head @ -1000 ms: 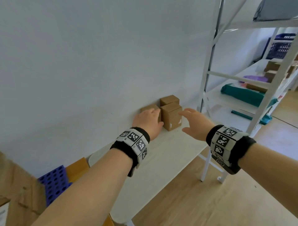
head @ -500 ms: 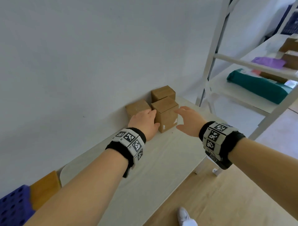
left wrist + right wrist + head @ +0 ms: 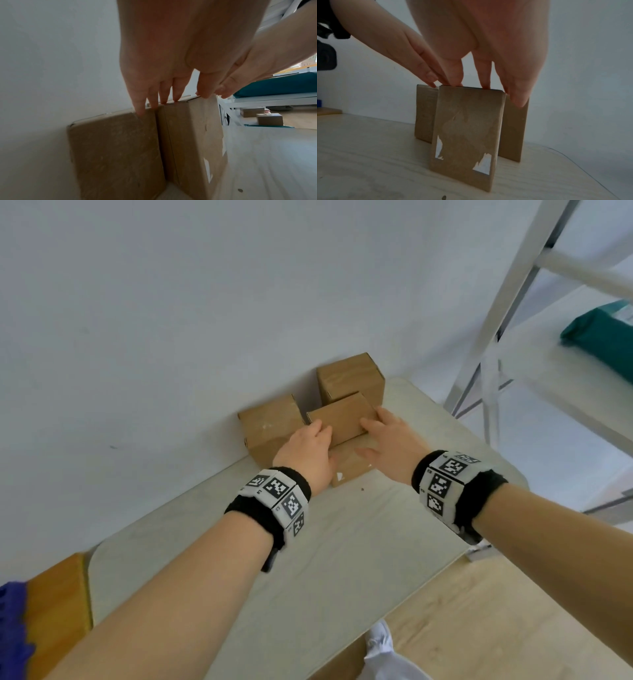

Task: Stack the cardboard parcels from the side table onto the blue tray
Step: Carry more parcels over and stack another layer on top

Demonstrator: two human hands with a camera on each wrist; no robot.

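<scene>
hands (image 3: 349,446) atop front parcel (image 3: 346,419), apparently touching; matte boxy cardboard.

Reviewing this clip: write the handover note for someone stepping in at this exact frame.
Left hand: fingers straight, tips at the top left edge of the front parcel, not curled round it.
Right hand: fingers straight, laid on the same parcel's top right edge.
Parcels: all three stand upright on the side table; the front one is nearest, the left parcel and the back parcel are against the wall.
Done: no parcel is lifted yet.
Left: grip and lift the front parcel, carry it to the blue tray, just visible at the far left, then move the other two.
</scene>
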